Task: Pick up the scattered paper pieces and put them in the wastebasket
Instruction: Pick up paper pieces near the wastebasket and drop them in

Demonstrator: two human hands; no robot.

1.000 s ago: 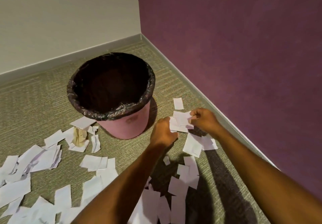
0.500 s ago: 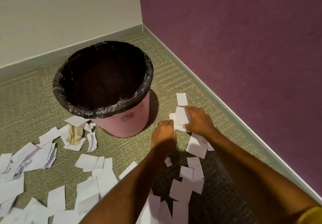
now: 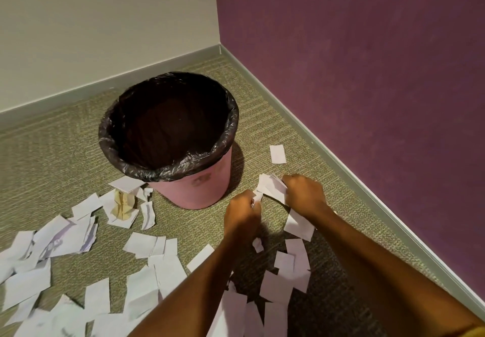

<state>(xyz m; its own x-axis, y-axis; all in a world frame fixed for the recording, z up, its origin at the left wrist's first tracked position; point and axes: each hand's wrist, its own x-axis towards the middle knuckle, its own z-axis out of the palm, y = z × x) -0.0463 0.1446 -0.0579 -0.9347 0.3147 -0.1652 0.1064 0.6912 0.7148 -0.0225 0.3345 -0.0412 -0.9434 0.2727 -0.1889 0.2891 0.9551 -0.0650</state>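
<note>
Wastebasket (image 3: pixel 199 192), pink, upright on green carpet (image 3: pixel 52 153) near the corner between a cream wall (image 3: pixel 105 21) and a purple wall (image 3: pixel 367 74). Black liner (image 3: pixel 168 174) rolled out over the rim, dark inside.

Just right of the basket, both hands low over the floor, knuckles up, forearms reaching in from the bottom edge. Right hand (image 3: pixel 304 195) curled around a bundle of white paper (image 3: pixel 271 187), sheets fanning out from under the fingers toward the basket. Left hand (image 3: pixel 242 210) fisted close beside it, pinching a small white scrap (image 3: pixel 257 198) right at the bundle's lower edge; part of the bundle or separate, impossible to tell.

1 larger piece (image 3: pixel 298 225) flat on the carpet, partly under the right wrist. 1 lone rectangle (image 3: pixel 277 154) beyond the hands, between the basket and the purple wall's baseboard (image 3: pixel 341 163), touching neither.

Loose pieces (image 3: pixel 286 271) strewn between the 2 forearms, and a far bigger spread of scattered pieces (image 3: pixel 141 284) across the carpet to the left, many overlapping. Tan folded paper (image 3: pixel 123 202) among white scraps just left of the basket's base, with 1 white piece (image 3: pixel 126 183) tented over its top.
</note>
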